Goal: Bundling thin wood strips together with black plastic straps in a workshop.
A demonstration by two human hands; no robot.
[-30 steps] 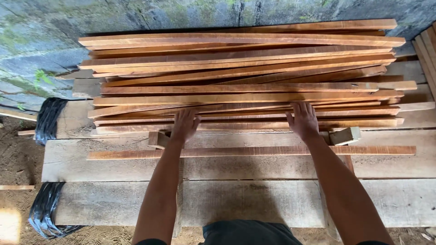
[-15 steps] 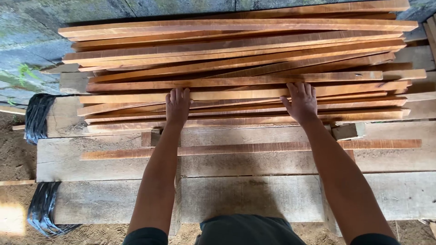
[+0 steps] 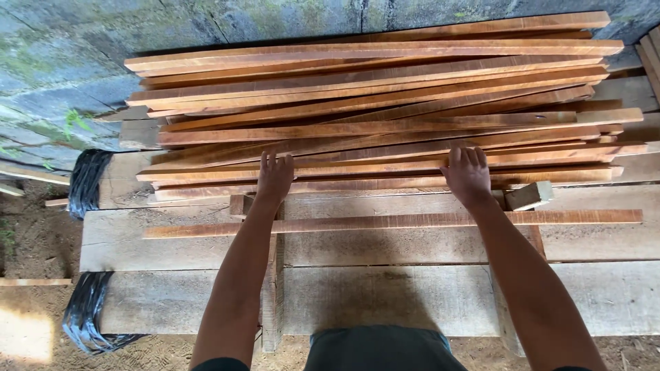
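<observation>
**Two hands laid on a heap of sawn slats**

A grey stone wall (image 3: 62,75) with patches of green growth fills the far side of the view. In front of it lie broad, pale planks (image 3: 385,302) side by side, forming a rough platform over sandy ground (image 3: 27,323). On the far half of these planks sits a loose pile of long, thin, orange-brown wooden slats (image 3: 371,89), stacked lengthwise left to right, some lying askew across the others.

One single slat (image 3: 392,221) lies apart from the pile, nearer the person, flat on a broad plank. Black plastic wrap (image 3: 86,182) hangs at the planks' left ends, with more of it (image 3: 86,309) lower down. A short offcut block (image 3: 528,195) rests just beside the right forearm, at the near edge of the pile.

The left hand (image 3: 275,175) lies palm down on the nearest slats of the pile, fingers straight and close together; its grip is flat, not closed on anything. The right hand (image 3: 467,172) rests likewise on the same front slats, well apart from the left, fingers extended over a slat's top, the grip flat and clasping nothing.
</observation>
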